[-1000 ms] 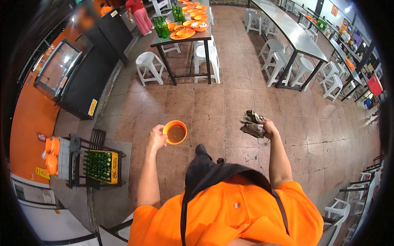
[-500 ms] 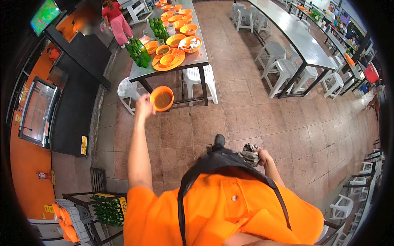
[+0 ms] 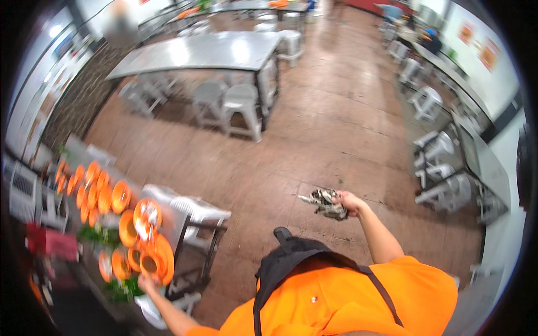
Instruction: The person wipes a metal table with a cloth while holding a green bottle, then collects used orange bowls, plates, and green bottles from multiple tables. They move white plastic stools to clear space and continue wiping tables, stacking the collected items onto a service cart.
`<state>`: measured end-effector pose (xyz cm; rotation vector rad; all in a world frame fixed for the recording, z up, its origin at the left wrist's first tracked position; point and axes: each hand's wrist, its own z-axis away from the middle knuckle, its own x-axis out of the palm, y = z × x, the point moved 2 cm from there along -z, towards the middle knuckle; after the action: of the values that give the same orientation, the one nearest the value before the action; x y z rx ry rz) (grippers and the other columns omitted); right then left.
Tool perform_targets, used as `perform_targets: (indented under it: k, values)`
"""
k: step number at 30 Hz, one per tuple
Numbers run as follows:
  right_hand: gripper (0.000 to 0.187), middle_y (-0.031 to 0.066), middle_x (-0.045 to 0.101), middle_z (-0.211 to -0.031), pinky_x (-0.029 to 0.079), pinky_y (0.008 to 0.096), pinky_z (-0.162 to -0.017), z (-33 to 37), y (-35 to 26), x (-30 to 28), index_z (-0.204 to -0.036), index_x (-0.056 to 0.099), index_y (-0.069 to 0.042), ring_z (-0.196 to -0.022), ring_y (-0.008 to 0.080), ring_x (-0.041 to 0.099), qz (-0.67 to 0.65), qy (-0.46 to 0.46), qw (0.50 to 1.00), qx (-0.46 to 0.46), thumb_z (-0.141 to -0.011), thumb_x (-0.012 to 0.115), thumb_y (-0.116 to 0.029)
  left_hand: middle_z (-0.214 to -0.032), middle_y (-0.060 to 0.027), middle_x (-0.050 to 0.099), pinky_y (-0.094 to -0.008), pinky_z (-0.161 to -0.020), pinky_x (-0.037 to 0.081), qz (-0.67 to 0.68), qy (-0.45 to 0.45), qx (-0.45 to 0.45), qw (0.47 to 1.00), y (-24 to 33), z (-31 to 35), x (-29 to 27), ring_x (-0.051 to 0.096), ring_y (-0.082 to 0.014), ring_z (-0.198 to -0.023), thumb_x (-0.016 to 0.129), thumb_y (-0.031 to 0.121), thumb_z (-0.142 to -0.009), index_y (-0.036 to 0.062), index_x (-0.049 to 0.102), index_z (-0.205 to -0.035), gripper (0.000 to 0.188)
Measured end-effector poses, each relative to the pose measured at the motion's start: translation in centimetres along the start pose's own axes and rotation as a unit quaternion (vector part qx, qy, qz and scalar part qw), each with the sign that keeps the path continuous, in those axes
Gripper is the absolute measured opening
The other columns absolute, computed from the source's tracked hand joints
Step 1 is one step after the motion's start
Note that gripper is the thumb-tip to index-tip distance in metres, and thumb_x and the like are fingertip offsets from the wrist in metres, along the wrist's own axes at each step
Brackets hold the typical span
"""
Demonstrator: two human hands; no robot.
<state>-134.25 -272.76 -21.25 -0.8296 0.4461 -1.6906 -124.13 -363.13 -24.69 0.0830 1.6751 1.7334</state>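
Observation:
At the lower left, my left hand [image 3: 147, 284] is closed at the rim of an orange bowl [image 3: 150, 264] with brownish contents. That bowl is in front of a wide orange plate [image 3: 167, 252] at the table's near end; blur hides whether the two touch. Beside it are more orange bowls, one holding crumpled white napkins [image 3: 148, 215]. My right hand [image 3: 350, 203] is out over the floor to the right, its fingers closed round a crumpled dark and grey patterned cloth [image 3: 325, 203].
Green bottles [image 3: 124, 288] stand along the bowls' left side. White stools [image 3: 193, 210] are tucked by this table [image 3: 178, 227]. Farther off is a long steel table [image 3: 196, 50] with stools [image 3: 241, 106] beneath. More tables and stools [image 3: 443, 145] line the right wall.
My view has turned to the right, so the bowl table now lies lower left. The bowl in my left hand has come to the table's end. My right hand keeps the cloth, its arm more outstretched.

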Motion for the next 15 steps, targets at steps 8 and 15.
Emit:
perform_targets:
  k: [8, 15]
  values:
    - [0.028, 0.0151, 0.072, -0.109, 0.059, 0.0447, -0.086, 15.3, 15.2, -7.7, -0.120, 0.063, -0.002, -0.094, 0.0277, 0.072, -0.334, 0.096, 0.934, -0.076, -0.102, 0.053, -0.020, -0.096, -0.0061, 0.056, -0.0330, -0.072, 0.043, -0.065, -0.053, 0.208, 0.975, 8.2, 10.3, 17.9, 0.053, -0.0201, -0.084, 0.072, 0.014, -0.087, 0.0063, 0.061, -0.119, 0.034]
    - [0.042, 0.0209, 0.067, -0.124, 0.051, 0.0513, -0.101, 20.7, 14.0, -12.6, -0.129, 0.060, 0.000, -0.113, 0.0336, 0.066, -0.528, -0.079, 0.790, -0.303, -0.101, 0.049, -0.030, -0.136, -0.0167, 0.059, -0.0416, -0.103, 0.047, -0.085, -0.632, 0.472, 0.608, 21.0, 63.4, 42.3, 0.058, -0.0293, -0.123, 0.081, 0.012, -0.081, 0.0040, 0.053, -0.141, 0.066]
